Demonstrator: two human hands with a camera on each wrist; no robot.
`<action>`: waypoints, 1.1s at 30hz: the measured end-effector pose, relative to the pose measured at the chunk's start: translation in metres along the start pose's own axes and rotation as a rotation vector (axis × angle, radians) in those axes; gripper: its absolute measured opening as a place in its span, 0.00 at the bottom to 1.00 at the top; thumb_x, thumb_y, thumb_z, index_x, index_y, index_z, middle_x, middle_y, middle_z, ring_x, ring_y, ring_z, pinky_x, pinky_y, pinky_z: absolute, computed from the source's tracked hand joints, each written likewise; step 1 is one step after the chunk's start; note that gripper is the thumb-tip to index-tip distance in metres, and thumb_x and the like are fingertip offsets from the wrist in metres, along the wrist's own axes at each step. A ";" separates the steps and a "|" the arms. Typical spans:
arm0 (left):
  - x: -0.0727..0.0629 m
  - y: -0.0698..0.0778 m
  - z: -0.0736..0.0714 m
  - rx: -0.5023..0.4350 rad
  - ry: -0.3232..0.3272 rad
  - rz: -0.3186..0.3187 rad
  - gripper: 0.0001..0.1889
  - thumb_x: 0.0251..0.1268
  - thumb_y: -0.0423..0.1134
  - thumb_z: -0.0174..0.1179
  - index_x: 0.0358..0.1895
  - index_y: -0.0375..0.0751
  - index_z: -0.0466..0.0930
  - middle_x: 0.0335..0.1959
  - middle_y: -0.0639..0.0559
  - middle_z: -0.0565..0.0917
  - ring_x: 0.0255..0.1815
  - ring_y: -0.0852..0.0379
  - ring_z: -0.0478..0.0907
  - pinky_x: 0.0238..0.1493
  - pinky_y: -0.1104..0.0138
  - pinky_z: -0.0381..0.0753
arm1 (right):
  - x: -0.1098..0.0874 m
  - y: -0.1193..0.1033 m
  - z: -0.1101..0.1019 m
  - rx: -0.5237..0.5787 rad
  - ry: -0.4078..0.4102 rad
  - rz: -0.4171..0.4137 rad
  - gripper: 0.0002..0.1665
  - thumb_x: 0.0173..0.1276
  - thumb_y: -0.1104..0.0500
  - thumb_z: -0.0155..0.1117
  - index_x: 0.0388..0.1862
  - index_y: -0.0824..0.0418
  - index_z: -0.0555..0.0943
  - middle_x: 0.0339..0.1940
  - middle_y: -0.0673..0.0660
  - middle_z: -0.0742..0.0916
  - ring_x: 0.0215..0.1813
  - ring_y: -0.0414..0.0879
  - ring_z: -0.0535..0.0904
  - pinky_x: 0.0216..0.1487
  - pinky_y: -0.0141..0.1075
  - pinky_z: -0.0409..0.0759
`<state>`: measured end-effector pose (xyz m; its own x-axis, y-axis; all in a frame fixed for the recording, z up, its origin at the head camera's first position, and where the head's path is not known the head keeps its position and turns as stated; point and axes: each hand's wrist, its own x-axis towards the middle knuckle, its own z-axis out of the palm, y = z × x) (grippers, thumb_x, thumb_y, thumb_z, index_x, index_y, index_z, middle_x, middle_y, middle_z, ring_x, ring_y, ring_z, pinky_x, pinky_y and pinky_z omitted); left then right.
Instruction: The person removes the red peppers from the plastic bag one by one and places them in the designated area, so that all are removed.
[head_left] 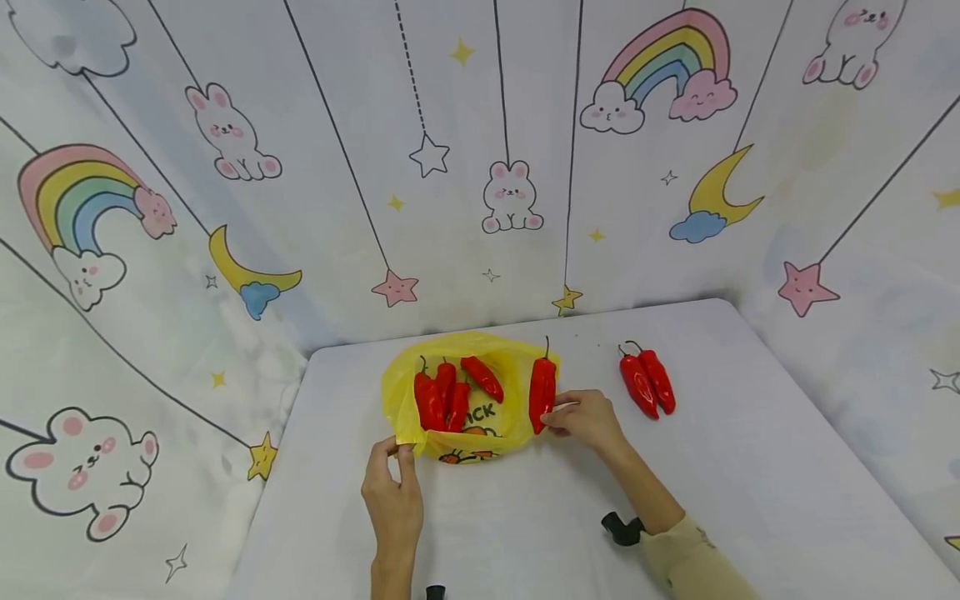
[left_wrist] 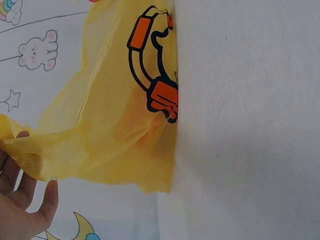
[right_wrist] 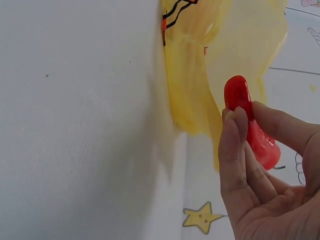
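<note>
A yellow plastic bag (head_left: 517, 417) stands with its mouth spread open, and several red chili peppers (head_left: 429, 402) lie inside it. At the bag's near left corner, my left hand (head_left: 394, 492) holds the rim; in the left wrist view its fingers (left_wrist: 22, 192) reach behind the yellow plastic. My right hand (head_left: 588, 419) pinches one red chili pepper (head_left: 542, 387) between thumb and fingers at the bag's right rim. That pepper's stem points away from me. The right wrist view shows the held pepper (right_wrist: 262, 145) beside the bag's side wall (right_wrist: 190, 90).
Two more red chili peppers (head_left: 647, 382) lie side by side on the white table (head_left: 510, 525), right of the bag. Black wrist-camera parts (head_left: 622, 528) show near the right forearm. A cloth backdrop (head_left: 465, 233) printed with rabbits and stars rises behind the table.
</note>
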<state>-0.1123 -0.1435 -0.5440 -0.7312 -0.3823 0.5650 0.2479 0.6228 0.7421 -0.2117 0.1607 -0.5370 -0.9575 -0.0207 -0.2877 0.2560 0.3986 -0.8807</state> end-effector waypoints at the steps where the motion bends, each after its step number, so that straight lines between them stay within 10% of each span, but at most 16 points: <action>1: 0.000 0.000 0.000 0.000 -0.001 -0.002 0.06 0.78 0.34 0.60 0.48 0.34 0.82 0.43 0.49 0.87 0.44 0.58 0.82 0.47 0.82 0.73 | 0.000 0.001 -0.002 -0.003 0.002 -0.002 0.29 0.64 0.52 0.79 0.59 0.65 0.83 0.34 0.54 0.92 0.37 0.51 0.91 0.45 0.42 0.88; 33: -0.001 0.000 0.001 0.019 -0.002 -0.015 0.05 0.77 0.32 0.61 0.49 0.34 0.81 0.44 0.47 0.87 0.45 0.56 0.83 0.49 0.85 0.72 | 0.017 0.041 -0.055 -0.191 0.122 -0.023 0.31 0.63 0.52 0.79 0.57 0.70 0.83 0.32 0.56 0.92 0.32 0.49 0.89 0.36 0.37 0.86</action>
<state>-0.1123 -0.1425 -0.5443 -0.7359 -0.3907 0.5530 0.2246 0.6296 0.7437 -0.2246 0.2268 -0.5572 -0.9748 0.0742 -0.2102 0.2147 0.5660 -0.7960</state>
